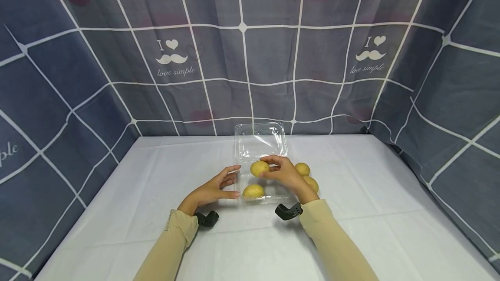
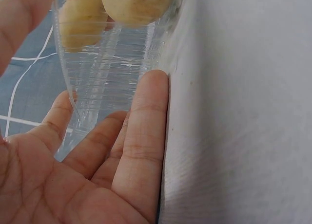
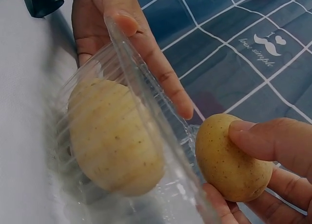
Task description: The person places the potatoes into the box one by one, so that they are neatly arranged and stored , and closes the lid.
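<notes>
One held potato: raised over the rear part of the clear container, toward its upright open lid; from where I stand, contact with the container floor cannot be confirmed.
Right grip: narrowed on the held potato, thumb on one side and fingers on the other; the potato sits at the fingertips, left of the palm.
Step in hand: placing a potato into the container, by my judgement.
Next move: calls for lowering the potato to the floor behind the packed one, then spreading thumb and fingers without nudging its neighbour.
Packed potato: inside the container at front left, nearer the person than the held one, clear of the right grip.
Left grip: wide, nothing grasped; fingers extended along the outside of the container's left wall, thumb at the front left corner, apparently to steady it.
Loose potatoes: one rear potato and one front potato, just right of the container, partly hidden by the right hand and wrist.
Worktop: white-covered, carrying the container and loose potatoes.
Backdrop: dark cloth with white grid lines, behind the worktop.
</notes>
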A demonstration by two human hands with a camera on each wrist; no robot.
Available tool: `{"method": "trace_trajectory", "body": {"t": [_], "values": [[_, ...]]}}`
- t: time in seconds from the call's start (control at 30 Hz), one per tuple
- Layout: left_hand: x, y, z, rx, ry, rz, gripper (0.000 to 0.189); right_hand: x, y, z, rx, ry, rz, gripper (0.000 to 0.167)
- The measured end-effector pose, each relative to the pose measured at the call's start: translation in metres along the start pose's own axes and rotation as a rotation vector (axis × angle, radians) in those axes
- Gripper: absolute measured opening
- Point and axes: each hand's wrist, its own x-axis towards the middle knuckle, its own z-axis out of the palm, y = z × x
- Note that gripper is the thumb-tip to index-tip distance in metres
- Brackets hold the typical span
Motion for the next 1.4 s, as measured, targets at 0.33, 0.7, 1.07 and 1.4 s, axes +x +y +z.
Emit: {"method": "trace_trajectory", "body": {"t": [0.33,0.7,1.07,1.4], "values": [[0.000,0.000,0.000,0.003,0.000,-0.021,0.097,0.004,0.003,0.007,-0.024,0.001,0.059,0.052],[0.000,0.000,0.001,0.001,-0.001,-0.015,0.096,0.008,0.003,0.011,-0.060,-0.002,0.059,0.051],[0.000,0.000,0.000,0.007,0.002,-0.022,0.096,0.013,0.005,0.016,-0.085,-0.013,0.072,0.047],[-0.001,0.001,0.000,0.000,-0.002,-0.011,0.095,0.013,0.002,0.026,-0.145,0.028,0.094,0.044]]}}
